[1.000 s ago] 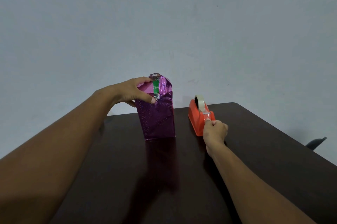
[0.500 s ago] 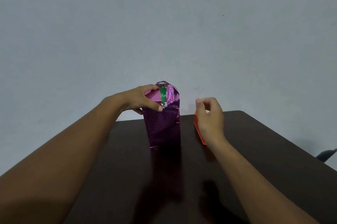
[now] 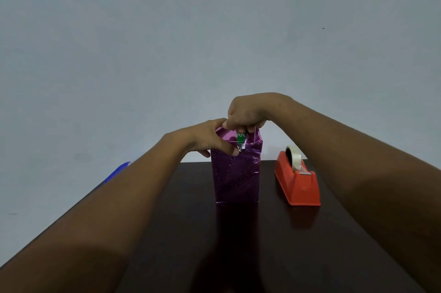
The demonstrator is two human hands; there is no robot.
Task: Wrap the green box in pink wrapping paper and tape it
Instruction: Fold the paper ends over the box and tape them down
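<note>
Tall green box (image 3: 241, 137) wrapped in shiny pink-purple wrapping paper (image 3: 236, 173) stands upright mid-bench, on the dark glossy wooden bench (image 3: 286, 257), w/ only a small green patch showing at the top where the folds don't yet meet. Left hand (image 3: 210, 138) comes in from the left side, fingers curled round the upper left corner, thumb pressed on the front just below the gap; probably it's there to hold the flap flat and steady the box so it won't tip. Right hand (image 3: 247, 115) reaches over from above, wrist bent down, fingertips pinched at the top edge of the paper right by the green patch. Likely laying a tape piece or pulling the flap shut, but can't tell if tape is in the pinch; too small. Orange plastic tape dispenser (image 3: 298, 183) w/ clear tape roll sits just to the right of the box, apart from it, prob. kept near for quick reach. Both forearms stretched forward, low over the bench.
</note>
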